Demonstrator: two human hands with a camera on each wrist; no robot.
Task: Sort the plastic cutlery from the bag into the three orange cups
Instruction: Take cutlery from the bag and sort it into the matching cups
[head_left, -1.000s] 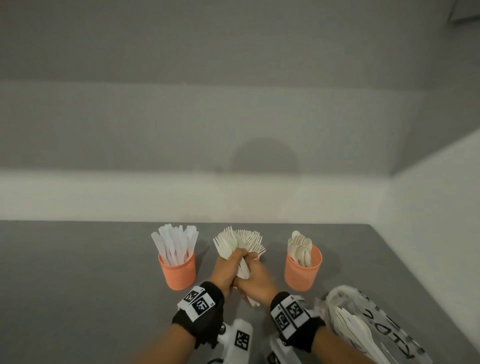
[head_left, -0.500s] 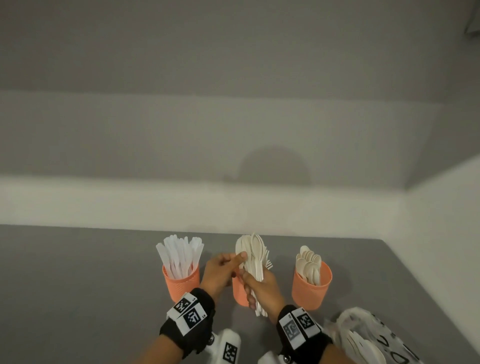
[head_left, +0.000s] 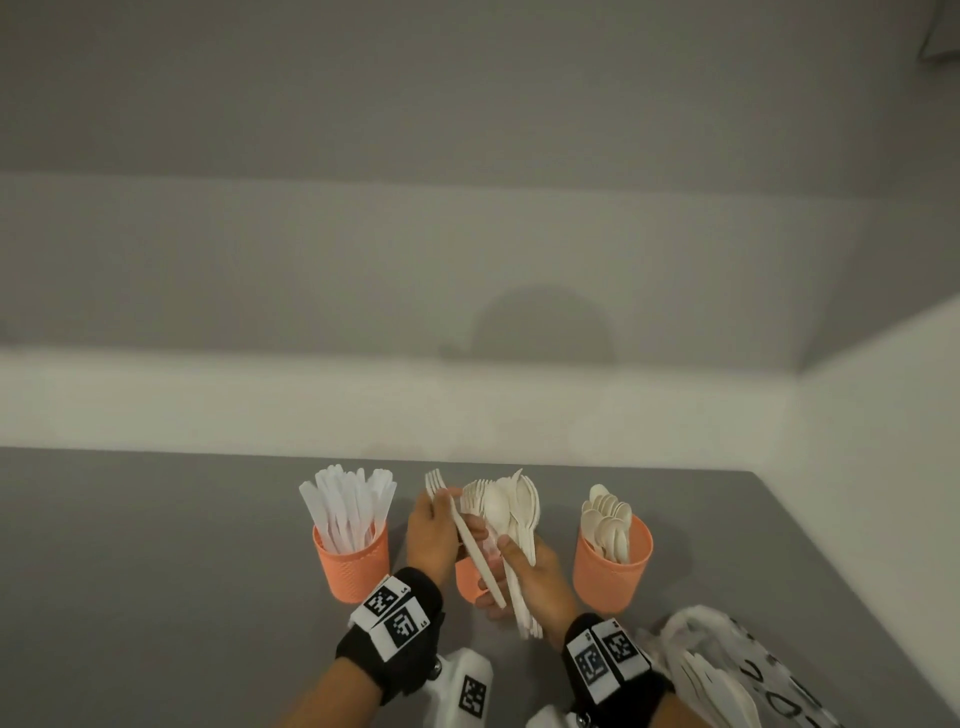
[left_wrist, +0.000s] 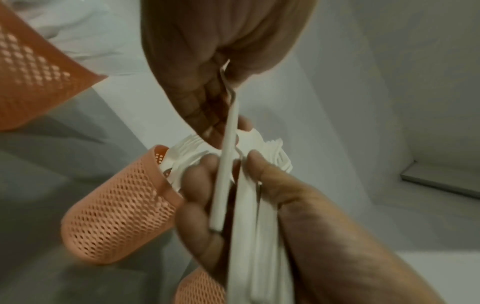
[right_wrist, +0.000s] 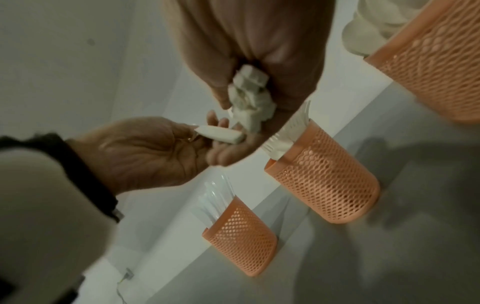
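Observation:
Three orange mesh cups stand in a row: the left cup holds knives, the middle cup holds forks and is mostly hidden behind my hands, and the right cup holds spoons. My left hand pinches a single white fork near its head, tines up, its handle slanting down across my right fingers. My right hand grips a bundle of spoons upright above the middle cup. In the left wrist view the fork lies alongside the bundle. In the right wrist view the bundle's handle ends poke from my right fist.
A printed plastic bag with more white cutlery lies at the lower right, near the table's right edge. The grey table meets a white wall behind the cups and another on the right.
My left hand has drawn one fork out of the bundle and moved it left. A second ago both hands gripped a fanned bunch of forks together.

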